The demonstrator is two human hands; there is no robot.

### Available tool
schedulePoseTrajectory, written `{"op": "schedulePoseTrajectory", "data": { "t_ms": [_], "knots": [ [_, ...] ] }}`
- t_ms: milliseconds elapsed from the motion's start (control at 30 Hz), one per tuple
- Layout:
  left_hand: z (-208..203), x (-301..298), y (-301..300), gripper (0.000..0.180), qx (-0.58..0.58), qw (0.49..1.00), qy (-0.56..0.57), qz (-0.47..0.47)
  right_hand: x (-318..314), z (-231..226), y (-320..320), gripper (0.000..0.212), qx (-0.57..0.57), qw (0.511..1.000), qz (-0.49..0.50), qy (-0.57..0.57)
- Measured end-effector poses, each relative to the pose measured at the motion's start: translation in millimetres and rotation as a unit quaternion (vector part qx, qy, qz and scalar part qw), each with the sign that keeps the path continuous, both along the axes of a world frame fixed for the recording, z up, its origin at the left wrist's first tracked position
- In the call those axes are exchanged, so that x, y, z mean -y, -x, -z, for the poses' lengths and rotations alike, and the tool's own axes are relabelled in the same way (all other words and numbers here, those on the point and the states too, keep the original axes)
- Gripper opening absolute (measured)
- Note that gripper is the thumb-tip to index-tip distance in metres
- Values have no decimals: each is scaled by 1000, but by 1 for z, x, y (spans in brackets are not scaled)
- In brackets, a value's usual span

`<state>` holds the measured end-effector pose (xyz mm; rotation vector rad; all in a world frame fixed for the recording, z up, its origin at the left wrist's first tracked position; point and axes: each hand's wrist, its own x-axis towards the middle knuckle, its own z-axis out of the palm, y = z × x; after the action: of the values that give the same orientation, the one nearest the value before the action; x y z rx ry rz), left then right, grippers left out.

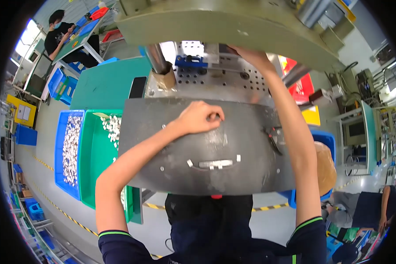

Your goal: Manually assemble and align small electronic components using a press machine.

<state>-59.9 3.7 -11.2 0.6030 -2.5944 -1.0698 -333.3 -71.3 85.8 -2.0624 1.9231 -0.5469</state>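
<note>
On a green tabletop (103,83), 1 black phone (138,87) is lying. At upper left, 1 co-worker (59,37) in black is sitting at a table (65,52). Black-and-yellow tape (269,207) is crossing the grey floor (44,143).

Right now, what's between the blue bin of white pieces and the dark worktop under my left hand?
A green bin, holding some white pieces, lies between the blue bin and the dark worktop in the head view.
</note>
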Motion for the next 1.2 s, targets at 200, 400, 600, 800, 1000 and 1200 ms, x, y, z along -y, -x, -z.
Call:
{"op": "schedulePoseTrajectory", "data": {
  "t_ms": [200,400,600,800,1000,1200],
  "knots": [
    [-59,-62,-30,16,-58,967,248,-21,-135,-5,-41,29,-7,929,-118,351],
    [-78,-172,-149,22,238,916,-321,8,-382,26,-63,13,361,842,-251,-313],
    [1,-225,-208,28,194,923,-179,-281,-503,116,-36,24,190,883,126,-410],
    [49,-231,-217,23,100,935,-156,-301,-493,140,-71,22,298,891,306,-155],
    [50,-225,-209,26,48,916,-195,-346,-492,155,-70,28,291,894,326,-101],
    [-16,-205,-199,17,154,935,-266,-175,-474,101,-64,25,250,882,297,-267]
  ]
}}
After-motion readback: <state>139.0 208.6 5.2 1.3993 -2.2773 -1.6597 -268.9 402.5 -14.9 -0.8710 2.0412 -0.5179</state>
